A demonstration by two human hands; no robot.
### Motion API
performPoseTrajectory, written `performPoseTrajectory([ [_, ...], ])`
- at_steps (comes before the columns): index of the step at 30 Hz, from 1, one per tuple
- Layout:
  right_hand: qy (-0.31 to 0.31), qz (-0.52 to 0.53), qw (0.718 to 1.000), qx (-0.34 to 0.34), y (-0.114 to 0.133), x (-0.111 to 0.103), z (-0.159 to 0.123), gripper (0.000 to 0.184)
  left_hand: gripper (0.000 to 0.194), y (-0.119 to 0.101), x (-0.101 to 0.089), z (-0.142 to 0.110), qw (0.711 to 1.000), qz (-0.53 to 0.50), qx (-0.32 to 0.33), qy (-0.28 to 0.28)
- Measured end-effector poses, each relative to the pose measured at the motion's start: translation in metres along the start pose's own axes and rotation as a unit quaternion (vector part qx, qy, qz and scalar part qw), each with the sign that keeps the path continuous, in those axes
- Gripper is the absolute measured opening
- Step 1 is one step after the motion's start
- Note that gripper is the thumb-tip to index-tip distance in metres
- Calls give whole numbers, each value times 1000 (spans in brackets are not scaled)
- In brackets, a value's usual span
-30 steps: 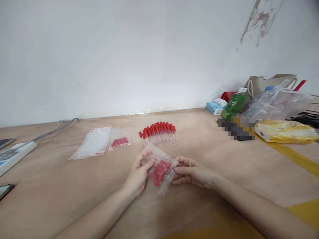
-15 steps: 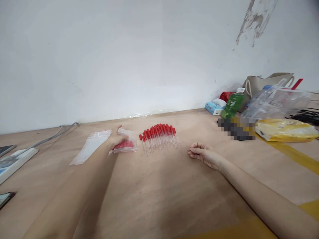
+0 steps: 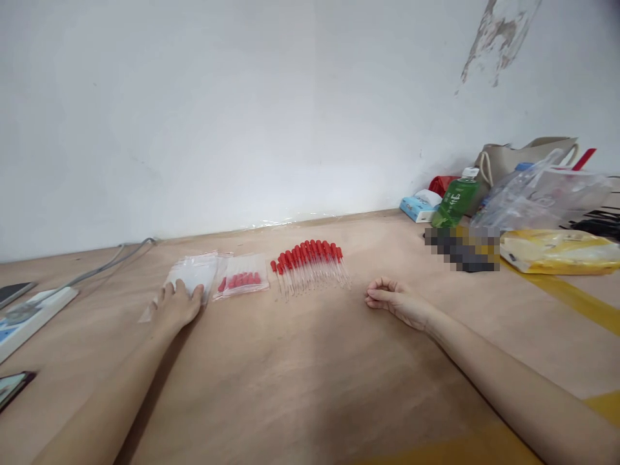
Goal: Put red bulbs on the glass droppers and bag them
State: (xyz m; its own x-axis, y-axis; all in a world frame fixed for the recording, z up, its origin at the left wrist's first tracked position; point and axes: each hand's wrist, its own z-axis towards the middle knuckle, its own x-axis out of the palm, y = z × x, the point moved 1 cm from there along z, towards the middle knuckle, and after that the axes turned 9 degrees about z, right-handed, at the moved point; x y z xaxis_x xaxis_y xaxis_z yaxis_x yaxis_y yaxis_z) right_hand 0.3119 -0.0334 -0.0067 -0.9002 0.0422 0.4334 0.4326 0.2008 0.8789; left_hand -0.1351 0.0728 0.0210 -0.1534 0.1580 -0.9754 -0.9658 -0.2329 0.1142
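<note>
My left hand [image 3: 178,309] lies palm down with its fingers spread over flat clear zip bags [image 3: 196,268], and holds nothing. Just right of it is a filled zip bag [image 3: 245,274] with several red-topped droppers inside. Farther right, loose droppers [image 3: 310,258] with red rubber bulbs and thin clear tubes lie side by side in a fan, bulbs toward the wall. My right hand [image 3: 392,302] rests on the table to the right of the fan. Its fingers are loosely curled, thumb against the index finger, and no object shows in them.
At left are a power strip [image 3: 39,320] with a grey cable [image 3: 104,265] and two phone-like devices [image 3: 14,387]. At right stand a green bottle [image 3: 455,201], a blue tissue pack [image 3: 417,209], plastic bags [image 3: 542,194] and a yellow-white packet [image 3: 557,252]. A wall [image 3: 242,116] closes the back.
My left hand has let go of the filled dropper bag, which now lies flat, and has moved left onto the clear bags. My right hand has stayed still.
</note>
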Motion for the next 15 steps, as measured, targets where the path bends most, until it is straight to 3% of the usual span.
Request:
performPoseTrajectory([
  [3, 0, -3, 1000, -1, 0, 1, -1, 27, 45, 1, 8, -2, 1000, 2, 15, 20],
  [9, 1, -12, 1000, -2, 1, 0, -2, 27, 42, 6, 11, 0, 999, -31, 10, -8],
  [12, -3, -18, 1000, -11, 1, 1, -2, 28, 46, 5, 1, -1, 987, -121, 16, -109],
  [15, -18, -33, 999, -27, -1, 3, -2, 31, 49, -17, -23, -19, 947, -223, 122, -199],
])
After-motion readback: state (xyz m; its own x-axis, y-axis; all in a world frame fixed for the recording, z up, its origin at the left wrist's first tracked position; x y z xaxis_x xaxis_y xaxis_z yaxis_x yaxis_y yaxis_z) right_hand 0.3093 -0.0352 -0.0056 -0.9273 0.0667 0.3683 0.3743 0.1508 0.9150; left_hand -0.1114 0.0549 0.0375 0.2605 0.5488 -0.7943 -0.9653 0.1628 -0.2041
